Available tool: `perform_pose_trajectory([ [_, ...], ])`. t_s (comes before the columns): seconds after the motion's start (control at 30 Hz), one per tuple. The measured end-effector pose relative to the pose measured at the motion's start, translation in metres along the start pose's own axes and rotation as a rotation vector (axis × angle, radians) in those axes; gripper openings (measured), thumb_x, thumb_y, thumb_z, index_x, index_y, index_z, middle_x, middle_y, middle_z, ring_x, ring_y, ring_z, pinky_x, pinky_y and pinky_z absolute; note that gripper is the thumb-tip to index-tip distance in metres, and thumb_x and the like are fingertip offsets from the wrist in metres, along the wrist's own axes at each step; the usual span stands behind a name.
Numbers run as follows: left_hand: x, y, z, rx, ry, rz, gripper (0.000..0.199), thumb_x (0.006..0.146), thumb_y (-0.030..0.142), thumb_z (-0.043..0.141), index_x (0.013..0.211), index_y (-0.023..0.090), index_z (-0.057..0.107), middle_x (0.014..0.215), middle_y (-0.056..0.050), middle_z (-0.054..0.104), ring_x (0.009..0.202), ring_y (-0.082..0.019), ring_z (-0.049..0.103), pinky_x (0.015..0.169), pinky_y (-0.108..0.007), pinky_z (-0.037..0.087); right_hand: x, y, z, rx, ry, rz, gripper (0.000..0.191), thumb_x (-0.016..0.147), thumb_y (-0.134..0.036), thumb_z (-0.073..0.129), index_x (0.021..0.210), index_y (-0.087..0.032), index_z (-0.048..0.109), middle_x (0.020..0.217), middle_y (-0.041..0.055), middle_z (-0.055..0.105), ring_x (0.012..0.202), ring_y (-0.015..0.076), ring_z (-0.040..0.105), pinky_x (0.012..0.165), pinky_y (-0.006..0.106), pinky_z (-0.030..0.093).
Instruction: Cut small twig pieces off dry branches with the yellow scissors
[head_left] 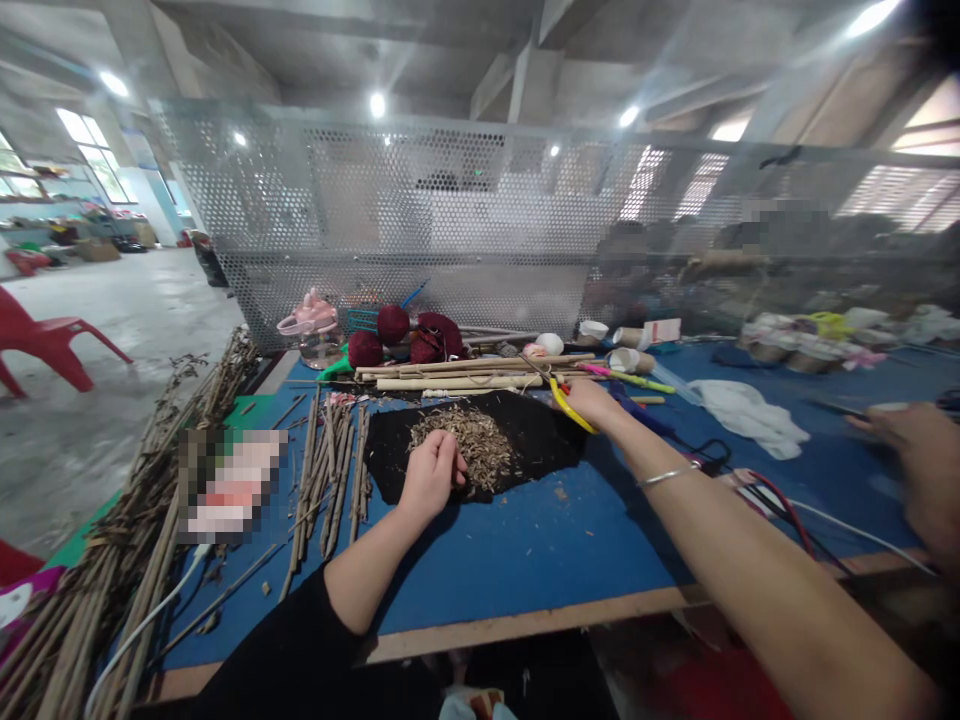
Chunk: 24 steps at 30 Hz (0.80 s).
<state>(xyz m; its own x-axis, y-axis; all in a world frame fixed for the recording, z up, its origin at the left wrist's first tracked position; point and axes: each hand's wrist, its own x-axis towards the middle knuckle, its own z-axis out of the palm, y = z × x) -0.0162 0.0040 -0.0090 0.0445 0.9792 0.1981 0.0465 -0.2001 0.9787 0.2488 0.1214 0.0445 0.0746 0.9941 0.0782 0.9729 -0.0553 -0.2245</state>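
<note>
My left hand is closed over the left part of a pile of small dry brown pieces; what its fingers hold, if anything, is hidden. The pile lies on a black cloth on the blue table. Past the cloth's right end, my right hand is closed on yellow-handled scissors, whose blades point up and left towards a row of pale sticks. Thin brown sticks lie left of the cloth.
A large bundle of dry stalks covers the table's left side. Dark red balls and a pink-lidded jar stand at the back before a perforated metal screen. A white cloth and another person's hand are at right.
</note>
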Motion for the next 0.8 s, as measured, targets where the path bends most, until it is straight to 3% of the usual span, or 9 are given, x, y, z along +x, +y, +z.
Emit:
perform_pose_trajectory([
  [0.1, 0.001, -0.001, 0.000, -0.009, 0.016, -0.005, 0.033, 0.080, 0.046, 0.041, 0.074, 0.016, 0.055, 0.059, 0.001, 0.055, 0.046, -0.008, 0.052, 0.039, -0.017, 0.035, -0.010, 0.005, 0.006, -0.020, -0.044, 0.048, 0.040, 0.069, -0.048, 0.056, 0.078, -0.010, 0.064, 0.081, 0.0163, 0.064, 0.075, 0.0252, 0.059, 0.061, 0.028, 0.039],
  [0.23, 0.002, 0.001, 0.000, -0.064, 0.064, -0.037, 0.036, 0.076, 0.046, 0.048, 0.086, 0.015, 0.064, 0.056, 0.002, 0.051, 0.044, -0.006, 0.046, 0.038, -0.016, 0.032, -0.036, -0.019, 0.018, 0.163, 0.061, -0.032, 0.047, 0.070, -0.059, 0.048, 0.083, -0.016, 0.061, 0.076, 0.0082, 0.064, 0.066, 0.0182, 0.057, 0.057, 0.024, 0.037],
  [0.33, 0.003, 0.005, 0.001, -0.163, 0.094, -0.107, 0.038, 0.073, 0.046, 0.053, 0.091, 0.014, 0.065, 0.054, 0.003, 0.049, 0.040, -0.005, 0.041, 0.035, -0.016, 0.030, -0.061, -0.047, 0.031, 0.285, 0.137, -0.137, 0.042, 0.073, -0.058, 0.045, 0.070, -0.018, 0.057, 0.063, 0.0030, 0.058, 0.057, 0.0143, 0.051, 0.052, 0.023, 0.034],
  [0.43, 0.005, 0.008, 0.002, -0.302, 0.125, -0.188, 0.038, 0.070, 0.042, 0.059, 0.094, 0.013, 0.062, 0.060, 0.001, 0.054, 0.044, -0.004, 0.046, 0.037, -0.014, 0.034, -0.084, -0.068, 0.042, 0.405, 0.169, -0.238, 0.038, 0.072, -0.054, 0.047, 0.066, -0.018, 0.053, 0.063, 0.0016, 0.055, 0.057, 0.0126, 0.047, 0.053, 0.022, 0.035],
  [0.6, 0.007, 0.009, 0.005, -0.500, 0.149, -0.261, 0.036, 0.066, 0.032, 0.066, 0.096, 0.014, 0.060, 0.072, -0.002, 0.060, 0.063, -0.008, 0.059, 0.051, -0.014, 0.045, -0.105, -0.076, 0.050, 0.393, 0.215, -0.403, 0.033, 0.070, -0.045, 0.055, 0.089, -0.018, 0.052, 0.086, 0.0044, 0.054, 0.075, 0.0161, 0.051, 0.065, 0.026, 0.039],
  [0.8, 0.003, 0.009, 0.008, -0.406, 0.136, -0.265, 0.026, 0.065, 0.032, 0.065, 0.083, 0.013, 0.064, 0.077, -0.006, 0.066, 0.067, -0.011, 0.062, 0.053, -0.016, 0.047, -0.113, -0.079, 0.049, 0.285, 0.175, -0.508, 0.049, 0.062, -0.045, 0.064, 0.099, -0.017, 0.048, 0.096, 0.0084, 0.052, 0.090, 0.0223, 0.049, 0.077, 0.034, 0.038],
])
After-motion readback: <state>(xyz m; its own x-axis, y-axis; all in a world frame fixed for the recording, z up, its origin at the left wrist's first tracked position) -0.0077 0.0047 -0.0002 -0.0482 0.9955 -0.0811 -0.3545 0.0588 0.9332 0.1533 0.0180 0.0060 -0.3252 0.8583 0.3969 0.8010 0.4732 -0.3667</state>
